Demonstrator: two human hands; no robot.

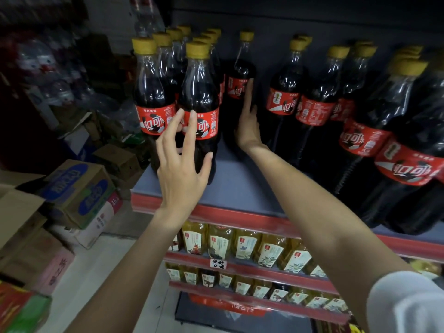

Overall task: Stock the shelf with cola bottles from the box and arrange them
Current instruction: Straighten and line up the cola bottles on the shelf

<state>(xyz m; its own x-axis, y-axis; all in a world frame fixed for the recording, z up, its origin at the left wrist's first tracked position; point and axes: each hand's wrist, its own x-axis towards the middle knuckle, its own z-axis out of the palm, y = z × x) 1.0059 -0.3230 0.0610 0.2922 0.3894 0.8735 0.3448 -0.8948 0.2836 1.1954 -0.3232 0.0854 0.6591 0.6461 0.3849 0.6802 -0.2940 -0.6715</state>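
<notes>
Head view, shelf (240, 188) taken as the landmark throughout; it is grey-topped with a red front edge (216, 210); cola bottles with yellow caps and red labels stand on it in groups. At the shelf's left end, two rows of smaller bottles run back from the front; the front right bottle (199, 104) of this group stands upright near the shelf's front edge, just beside the front left bottle (152, 97). Left hand (180, 159) is up against these two; fingers spread wide and straight, fingertips (192, 116) on the red labels, thumb on the lower body of the front right bottle; no closed grip visible. Toward the shelf's back, mid-width, a single bottle (240, 75) stands alone; right hand (247, 123) lies flat along its right side, fingers straight and together, pointing up, touching it. Across the shelf's right part, larger cola bottles (319, 106) stand in rows. Below the shelf, lower tiers hold yellow-liquid bottles (242, 243) with pale labels. Left of the shelf, on the floor, cardboard boxes (79, 191) are stacked; whether any holds cola cannot be told.
</notes>
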